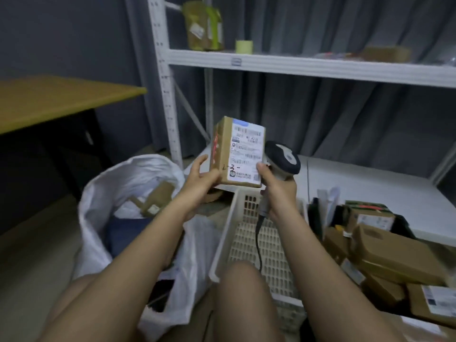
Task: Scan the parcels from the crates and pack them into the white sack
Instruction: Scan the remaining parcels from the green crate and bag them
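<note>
You are sitting over a white crate [223, 253] that is showing only bare mesh; beside it a dark crate [404, 230] is still holding many boxes, so most scanning appears to remain; the white sack [98, 208] at your left is already holding some parcels. Your right hand [277, 188] is gripping the scanner [283, 157]; your left hand [201, 180] is holding a labelled box [238, 153] upright, thumb across its front, just beside the scanner head.
</note>
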A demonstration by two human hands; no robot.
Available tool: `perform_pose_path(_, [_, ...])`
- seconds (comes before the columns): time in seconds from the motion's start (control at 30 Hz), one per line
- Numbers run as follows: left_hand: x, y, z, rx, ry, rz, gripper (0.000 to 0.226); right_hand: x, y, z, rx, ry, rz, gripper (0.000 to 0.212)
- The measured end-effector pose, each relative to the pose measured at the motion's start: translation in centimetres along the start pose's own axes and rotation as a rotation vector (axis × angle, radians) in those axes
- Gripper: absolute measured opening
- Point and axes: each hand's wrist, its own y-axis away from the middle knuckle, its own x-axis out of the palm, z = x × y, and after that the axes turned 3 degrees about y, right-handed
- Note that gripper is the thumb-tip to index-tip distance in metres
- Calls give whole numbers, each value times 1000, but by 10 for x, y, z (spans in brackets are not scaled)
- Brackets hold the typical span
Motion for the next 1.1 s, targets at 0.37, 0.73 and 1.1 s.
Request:
perform_pose_path(0.37, [-143, 11, -18, 11, -5, -292, 48, 123, 44, -23, -21, 255, 274, 35])
perform_pose_path(0.73, [-201, -8, 7, -38, -23, -414, 64, 112, 79, -41, -38, 516, 536, 21])
perform_pose_path(1.1, [-201, -9, 14, 4, -106, -446, 62, 104, 84, -49, -41, 508, 519, 29])
